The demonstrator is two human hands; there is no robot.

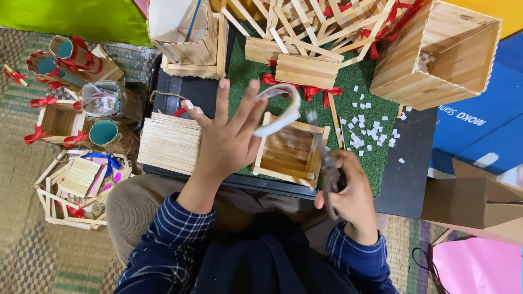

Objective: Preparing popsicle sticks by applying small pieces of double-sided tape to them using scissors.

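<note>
The left hand [229, 139], fingers spread, held one white strip [280, 111]; the right hand [351, 196] gripped one pair of scissors [327, 169] over one stick box [289, 152].

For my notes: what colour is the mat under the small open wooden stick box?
Green, like artificial grass; head view.
</note>
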